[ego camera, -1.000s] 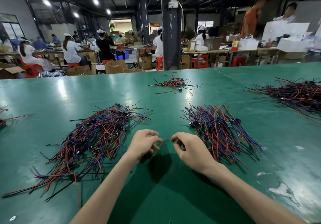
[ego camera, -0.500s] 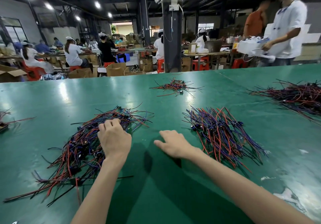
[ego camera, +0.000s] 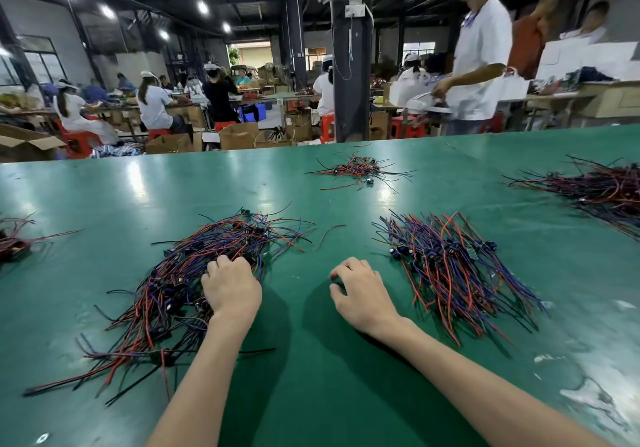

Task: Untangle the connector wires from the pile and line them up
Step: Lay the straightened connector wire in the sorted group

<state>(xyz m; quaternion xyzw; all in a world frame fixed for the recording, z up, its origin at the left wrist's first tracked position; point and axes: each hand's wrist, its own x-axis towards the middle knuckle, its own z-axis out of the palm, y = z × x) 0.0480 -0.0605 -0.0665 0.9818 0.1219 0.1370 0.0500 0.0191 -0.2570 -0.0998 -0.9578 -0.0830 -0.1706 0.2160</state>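
Five heaps of wire lie on one broad green worktop (ego camera: 304, 394), glossy and streaked with the reflections of the ceiling lamps. Biggest of them is the tangled pile (ego camera: 173, 294) on the near left: red, blue and black strands crossed every way, small dark connector blocks buried among them, loose ends fanning out toward the near left edge and toward the far right. Next in size is the sorted bundle (ego camera: 450, 273) on the near right, well apart from the pile; its wires run roughly parallel, slanting from far left to near right, with the dark connectors gathered in a band across the upper part. A darker heap (ego camera: 602, 190) spreads along the far right edge, a small loose knot (ego camera: 356, 171) sits far off at centre, and a scrap of another heap (ego camera: 14, 242) shows at the left edge.

The left hand (ego camera: 231, 290) rests on the right side of the tangled pile, knuckles up, its fingers (ego camera: 216, 266) curled down into the strands and gripping them. The right hand (ego camera: 363, 294) lies on bare worktop between pile and bundle, its fingers (ego camera: 341, 270) loosely bent and apart, tips on the surface, holding nothing.

One thin stray wire (ego camera: 329, 233) curves alone between the two near heaps
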